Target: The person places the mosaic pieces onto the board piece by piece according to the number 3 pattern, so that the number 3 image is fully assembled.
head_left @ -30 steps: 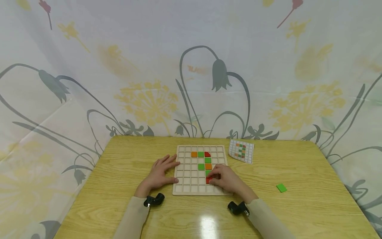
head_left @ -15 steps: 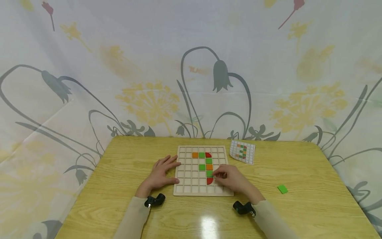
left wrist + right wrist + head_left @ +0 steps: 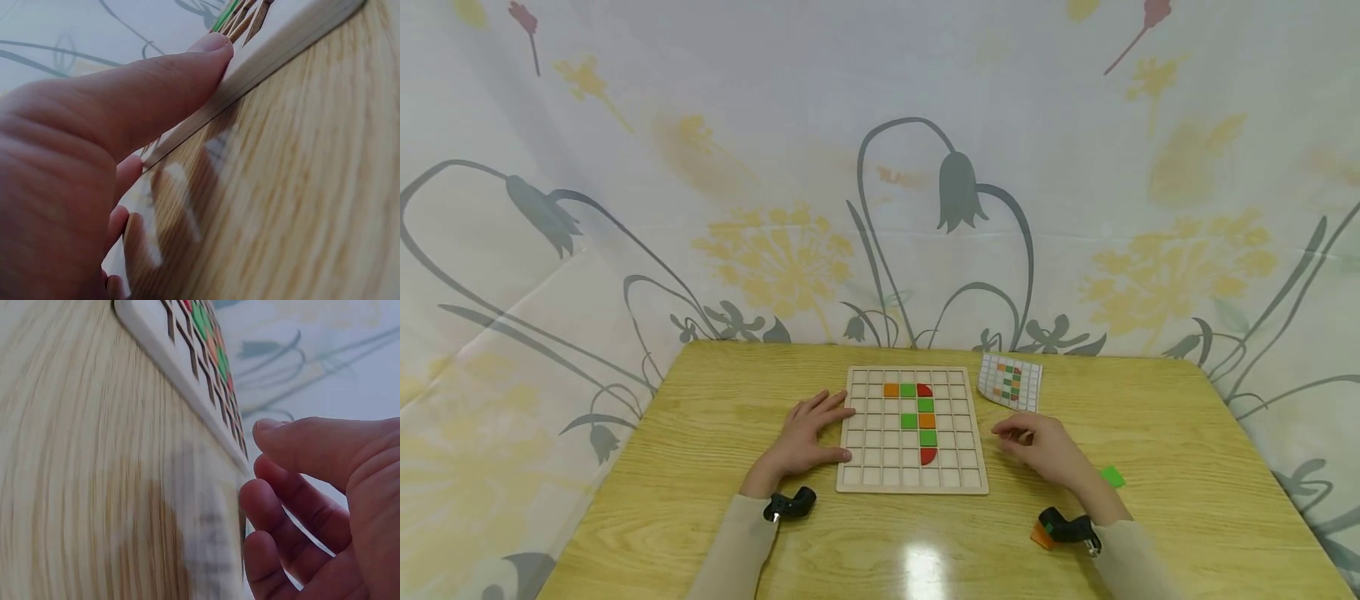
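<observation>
A pale wooden grid board [image 3: 880, 477] lies on the table with coloured tiles set in some cells. At its top sit an orange tile [image 3: 891, 390], a green tile [image 3: 908, 390] and a red rounded tile [image 3: 924, 390]; more green and orange tiles run down to another red rounded tile [image 3: 928, 456]. My left hand [image 3: 805, 433] rests at the board's left edge, fingers spread and thumb touching the rim. Right of the board, my right hand [image 3: 1037, 446] hovers over the table, fingers loosely bent. In the right wrist view nothing shows between its thumb and fingers [image 3: 259, 503].
A slightly curled card [image 3: 1009, 382] printed with a coloured grid pattern lies behind the board's right corner. One loose green tile [image 3: 1112, 477] lies beside the right forearm. Partly hidden under the right wrist camera is an orange piece [image 3: 1042, 537]. A flowered curtain [image 3: 775, 167] backs the table.
My right hand has left the lower red tile and moved right, off the board. That tile is now fully visible in its cell, and the orange piece near the wrist has come into view. My left hand stays put.
</observation>
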A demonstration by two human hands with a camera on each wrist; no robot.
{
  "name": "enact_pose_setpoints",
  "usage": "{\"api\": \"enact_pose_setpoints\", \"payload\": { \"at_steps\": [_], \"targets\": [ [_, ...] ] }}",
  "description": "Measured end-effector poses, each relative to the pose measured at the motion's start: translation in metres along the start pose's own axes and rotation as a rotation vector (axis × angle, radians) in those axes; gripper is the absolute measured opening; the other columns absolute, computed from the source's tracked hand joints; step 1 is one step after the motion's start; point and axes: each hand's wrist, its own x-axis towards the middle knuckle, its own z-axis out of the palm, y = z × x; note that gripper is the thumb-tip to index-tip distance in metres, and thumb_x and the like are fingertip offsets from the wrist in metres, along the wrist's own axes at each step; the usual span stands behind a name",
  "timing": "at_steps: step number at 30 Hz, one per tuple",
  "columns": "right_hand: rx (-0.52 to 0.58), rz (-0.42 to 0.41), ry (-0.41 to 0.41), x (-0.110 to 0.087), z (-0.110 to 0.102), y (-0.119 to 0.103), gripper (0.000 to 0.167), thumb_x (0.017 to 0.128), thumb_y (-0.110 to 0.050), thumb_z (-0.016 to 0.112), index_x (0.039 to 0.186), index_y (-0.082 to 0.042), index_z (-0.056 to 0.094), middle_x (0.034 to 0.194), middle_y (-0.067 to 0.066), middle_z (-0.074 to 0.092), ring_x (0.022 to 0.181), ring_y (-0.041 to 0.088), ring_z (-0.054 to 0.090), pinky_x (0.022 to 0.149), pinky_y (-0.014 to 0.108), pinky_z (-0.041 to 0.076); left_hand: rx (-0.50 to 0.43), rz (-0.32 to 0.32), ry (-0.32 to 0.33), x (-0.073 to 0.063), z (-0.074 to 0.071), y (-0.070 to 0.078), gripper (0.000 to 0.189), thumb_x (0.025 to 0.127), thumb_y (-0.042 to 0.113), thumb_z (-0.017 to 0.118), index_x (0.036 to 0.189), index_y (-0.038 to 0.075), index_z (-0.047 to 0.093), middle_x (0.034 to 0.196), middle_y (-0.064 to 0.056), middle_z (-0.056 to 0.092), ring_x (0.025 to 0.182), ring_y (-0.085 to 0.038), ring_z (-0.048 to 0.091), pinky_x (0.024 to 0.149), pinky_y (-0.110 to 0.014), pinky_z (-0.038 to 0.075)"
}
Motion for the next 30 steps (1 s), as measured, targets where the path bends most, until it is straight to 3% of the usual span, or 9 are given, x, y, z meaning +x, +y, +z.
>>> {"api": "enact_pose_setpoints", "payload": {
  "at_steps": [12,16,22,25,30],
  "targets": [
    [-0.089,0.136,0.191,-0.056,-0.063,0.034,0.021,0.092,-0.008,0.072,0.112,-0.002,0.072,0.096,0.004,0.068,0.080,0.001,0.059,0.066,0.023,0.053,0.008,0.008,0.010,0.000,0.001,0.000,0.067,0.085,0.039,0.078,0.143,0.013,0.057,0.160,-0.008,0.032,0.149,-0.038,0.017,0.113,-0.064,0.008],
    [-0.117,0.190,0.200,-0.071,-0.076,0.046,0.024,0.092,-0.010,0.073,0.114,0.000,0.071,0.095,0.005,0.068,0.079,-0.003,0.058,0.066,0.022,0.052,0.015,0.001,0.004,0.000,0.000,-0.001,0.067,0.085,0.040,0.077,0.143,0.014,0.056,0.161,-0.007,0.031,0.149,-0.038,0.016,0.113,-0.064,0.009],
    [-0.097,0.276,0.139,-0.082,-0.082,0.060,0.031,0.090,-0.013,0.076,0.115,0.004,0.070,0.096,0.008,0.070,0.078,-0.003,0.058,0.066,0.024,0.051,0.023,-0.021,-0.011,-0.001,0.000,-0.003,0.068,0.085,0.040,0.077,0.144,0.015,0.055,0.161,-0.006,0.030,0.150,-0.035,0.015,0.114,-0.064,0.007],
    [-0.060,0.291,0.100,-0.083,-0.082,0.066,0.034,0.090,-0.016,0.075,0.117,0.005,0.069,0.101,0.011,0.070,0.079,-0.002,0.057,0.067,0.023,0.050,0.021,-0.038,-0.014,-0.002,-0.001,-0.003,0.068,0.085,0.040,0.078,0.145,0.016,0.055,0.162,-0.004,0.029,0.151,-0.032,0.014,0.115,-0.062,0.005],
    [-0.020,0.284,0.103,-0.083,-0.080,0.074,0.034,0.090,-0.016,0.075,0.117,0.004,0.070,0.104,0.010,0.071,0.082,-0.004,0.057,0.068,0.022,0.049,0.016,-0.022,-0.013,-0.001,0.000,-0.002,0.068,0.086,0.041,0.077,0.145,0.015,0.055,0.161,-0.005,0.030,0.150,-0.035,0.014,0.114,-0.063,0.005]
  ]
}}
